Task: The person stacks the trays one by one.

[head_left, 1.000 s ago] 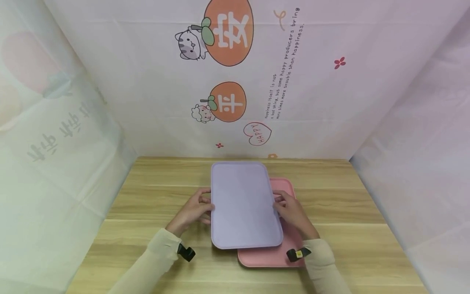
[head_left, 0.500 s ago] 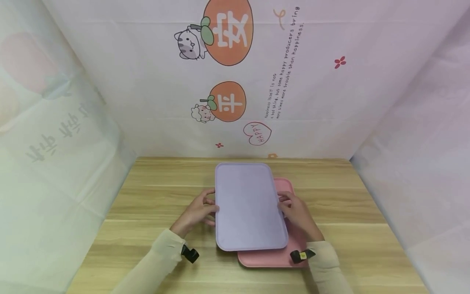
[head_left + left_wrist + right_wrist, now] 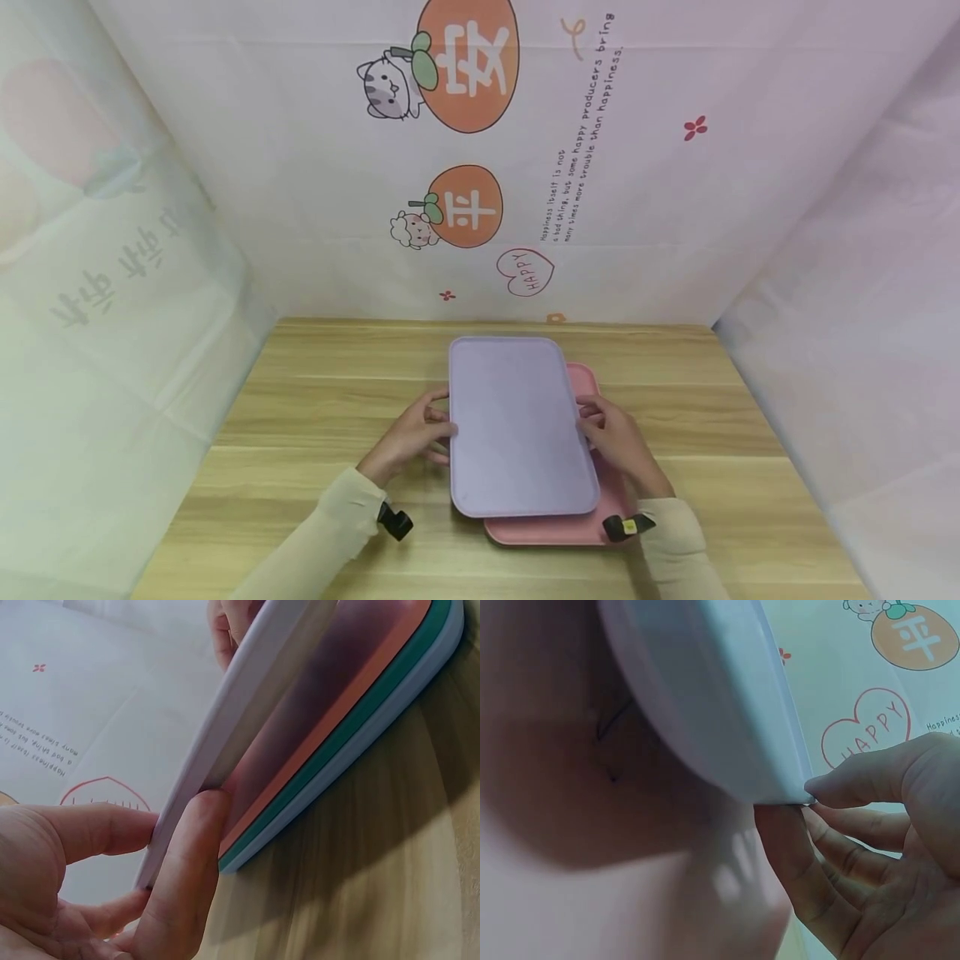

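Note:
A lilac rectangular tray (image 3: 521,429) is held above a stack of trays by both hands. On its left long edge, my left hand (image 3: 411,433) pinches the rim, thumb above and fingers below. My right hand (image 3: 618,437) pinches the opposite rim the same way. Under it, partly covered and offset to the right, lies a pink tray (image 3: 547,531). The left wrist view shows a green tray (image 3: 334,739) and a light blue tray (image 3: 375,731) stacked beneath the pink one. A gap separates the lilac tray from the stack.
The stack stands on a wood-grain table (image 3: 322,417). A printed white cloth (image 3: 637,275) hangs behind the table's far edge, with more cloth at the left and right sides. A black wrist camera strap (image 3: 394,521) sits over the left sleeve cuff.
Both hands have carried the lilac tray to the right and slightly toward the person, so it covers more of the pink tray. The stack has stayed put.

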